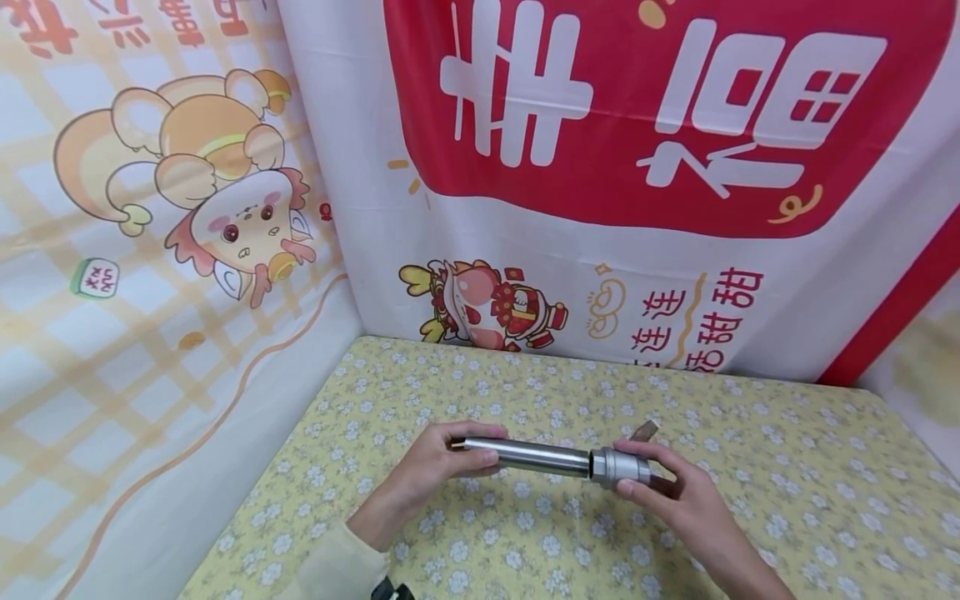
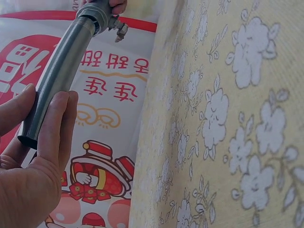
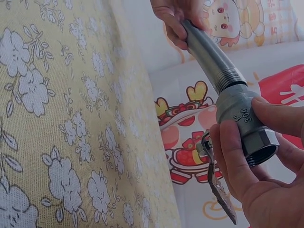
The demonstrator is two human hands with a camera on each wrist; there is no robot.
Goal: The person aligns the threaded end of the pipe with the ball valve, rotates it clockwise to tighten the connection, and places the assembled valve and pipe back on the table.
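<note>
A steel pipe (image 1: 542,457) is held above the table by my left hand (image 1: 444,455), whose thumb and fingers grip its plain end. My right hand (image 1: 678,487) holds a metal ball valve (image 1: 611,467) around its body, marked "304" and 1". In the right wrist view, the pipe's threaded end (image 3: 229,78) meets the mouth of the valve, roughly in line with it. How far the thread sits inside cannot be told. The valve's flat lever handle (image 3: 218,192) sticks out to one side, and its other threaded opening (image 3: 261,156) faces away from the pipe.
Below both hands spreads a table with a yellow floral cloth (image 1: 517,533). A printed white and red curtain (image 1: 480,225) hangs along the back edge, and a checked cartoon sheet (image 1: 150,333) covers the left side.
</note>
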